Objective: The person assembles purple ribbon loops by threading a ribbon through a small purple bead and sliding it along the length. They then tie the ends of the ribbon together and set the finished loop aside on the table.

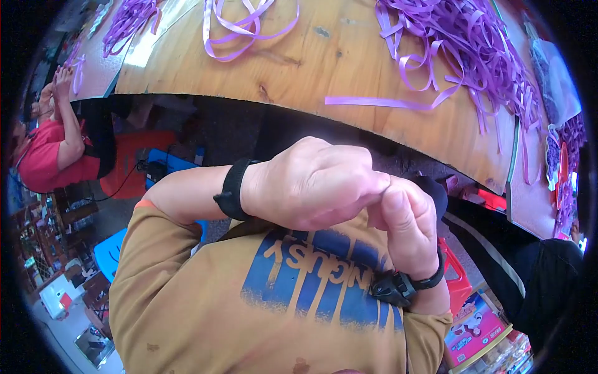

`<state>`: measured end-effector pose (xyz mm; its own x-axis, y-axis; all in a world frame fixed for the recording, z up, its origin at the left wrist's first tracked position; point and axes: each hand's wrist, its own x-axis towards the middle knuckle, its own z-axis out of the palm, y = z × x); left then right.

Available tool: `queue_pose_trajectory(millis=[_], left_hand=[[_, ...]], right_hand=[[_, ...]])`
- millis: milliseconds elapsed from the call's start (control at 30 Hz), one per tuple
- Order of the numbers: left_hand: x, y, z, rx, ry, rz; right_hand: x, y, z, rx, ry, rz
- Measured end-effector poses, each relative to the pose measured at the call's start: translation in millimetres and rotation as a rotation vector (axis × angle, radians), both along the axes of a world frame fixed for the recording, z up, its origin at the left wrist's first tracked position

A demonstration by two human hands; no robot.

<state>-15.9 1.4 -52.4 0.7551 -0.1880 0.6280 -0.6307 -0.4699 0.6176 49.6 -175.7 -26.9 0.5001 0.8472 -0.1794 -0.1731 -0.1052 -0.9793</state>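
My left hand [317, 184] is closed with its fingers curled in, in front of my chest and short of the table edge. Against it, my right hand [408, 218] is closed too, its thumb pressed to the fingers. The fingertips of both hands meet, and anything between them is hidden or too small to make out. Beyond my hands, on the wooden table [299, 75], one loose end of purple ribbon [374, 101] stretches toward the left from a big tangled pile of purple ribbons [473, 56].
More loops of purple ribbon [246, 31] lie on the table's far side, with another bundle [128, 25] at far left. A co-worker in a red shirt [53, 156] sits at left, hands raised. Blue stools [112, 252] and a pink box [476, 330] stand below table height.
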Motion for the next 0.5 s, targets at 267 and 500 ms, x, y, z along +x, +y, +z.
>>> queue_pose_trajectory(millis=[267,500], left_hand=[[10,2,6,-0.295,0.237,-0.073],[-1,44,44,-0.856,0.761,0.005]], right_hand=[[4,1,2,0.045,0.082,-0.083],[37,-35,-1,0.064,0.088,-0.337]])
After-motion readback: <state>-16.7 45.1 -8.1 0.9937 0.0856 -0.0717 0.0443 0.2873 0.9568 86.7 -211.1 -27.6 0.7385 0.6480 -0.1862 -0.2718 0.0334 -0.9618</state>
